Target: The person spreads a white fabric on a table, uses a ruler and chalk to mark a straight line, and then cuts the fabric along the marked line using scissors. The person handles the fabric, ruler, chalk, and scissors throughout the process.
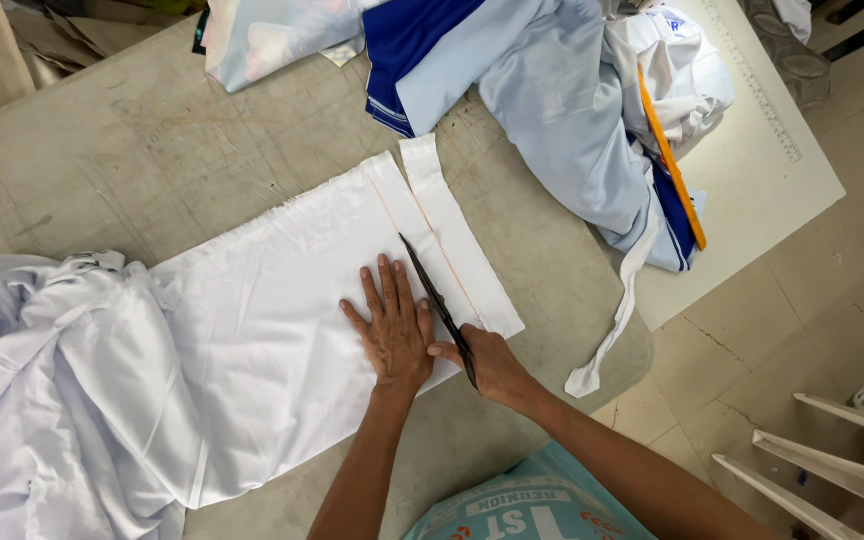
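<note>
A white cloth lies spread flat on the worn grey table, with its bulk bunched at the left. My left hand presses flat on the cloth, fingers apart. Just to its right, my right hand grips dark scissors, whose blades point up the cloth along a faint pink line. A narrow white strip lies partly separated at the cloth's right edge.
Light blue, dark blue and white garments are heaped at the table's far side, with an orange ruler on them. A white board with a ruled edge lies at right. White chair legs stand on the tiled floor.
</note>
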